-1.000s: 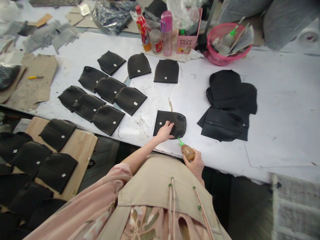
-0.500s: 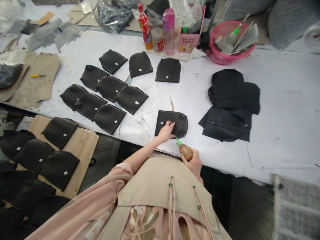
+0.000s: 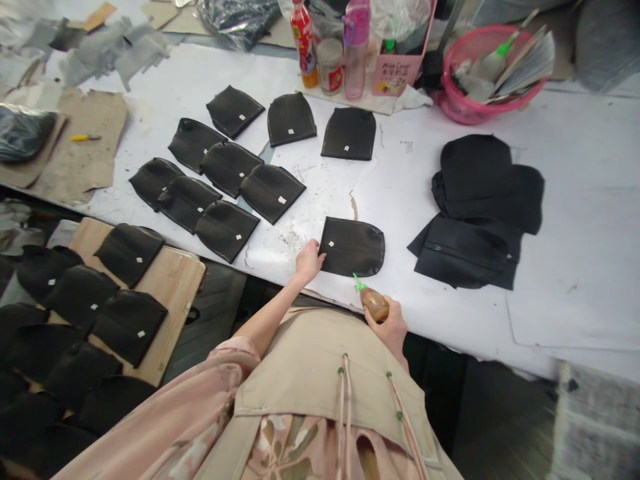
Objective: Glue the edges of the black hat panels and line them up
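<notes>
A black leather-like piece [image 3: 354, 248] with a rounded right end and a small white tag lies flat near the table's front edge. My left hand [image 3: 309, 261] pinches its straight left edge between thumb and fingers. In my right hand [image 3: 393, 325] is a squeeze bottle [image 3: 375, 305] of brown liquid, its green nozzle pointing up and left. The nozzle tip is at the lower edge of the black piece; whether they touch I cannot tell. Beyond my left hand lie several similar black pieces [image 3: 231, 168], some overlapping, each with a white tag.
Right of the work sits a pile of black pieces [image 3: 475, 180]. At the back are a pink basin [image 3: 445, 100], a red-labelled bottle [image 3: 303, 47], a glass jar [image 3: 330, 67] and a pink box [image 3: 395, 75]. More black pieces cover a wooden board [image 3: 173, 313] at lower left.
My left hand has moved left, from the middle of the black piece to its straight edge. The squeeze bottle stays in my right hand. The view has shifted slightly.
</notes>
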`<action>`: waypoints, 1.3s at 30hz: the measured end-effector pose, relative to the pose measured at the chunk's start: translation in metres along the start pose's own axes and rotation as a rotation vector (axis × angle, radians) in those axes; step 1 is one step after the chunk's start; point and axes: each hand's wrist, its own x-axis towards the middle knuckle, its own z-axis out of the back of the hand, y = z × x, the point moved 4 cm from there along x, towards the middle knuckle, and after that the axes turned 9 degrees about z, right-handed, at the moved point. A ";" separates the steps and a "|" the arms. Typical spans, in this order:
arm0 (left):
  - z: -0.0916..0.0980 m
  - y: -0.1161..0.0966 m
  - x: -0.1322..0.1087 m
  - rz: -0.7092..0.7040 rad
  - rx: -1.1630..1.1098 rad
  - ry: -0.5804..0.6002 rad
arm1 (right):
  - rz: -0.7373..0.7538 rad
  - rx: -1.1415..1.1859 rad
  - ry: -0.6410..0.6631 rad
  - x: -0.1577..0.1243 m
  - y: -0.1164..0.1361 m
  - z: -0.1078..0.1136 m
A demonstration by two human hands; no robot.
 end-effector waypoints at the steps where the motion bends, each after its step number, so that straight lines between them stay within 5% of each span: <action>1: -0.001 0.002 0.002 0.009 -0.005 0.014 | 0.003 0.001 0.003 0.000 0.000 -0.001; 11: -0.006 0.003 0.008 0.037 -0.103 0.091 | 0.019 -0.010 -0.024 0.001 0.004 0.002; 20: -0.021 0.005 0.010 0.046 -0.178 0.131 | 0.035 0.021 0.040 0.004 0.013 -0.011; 39: -0.023 0.005 0.010 0.053 -0.292 0.182 | 0.193 0.114 0.151 0.017 0.033 -0.035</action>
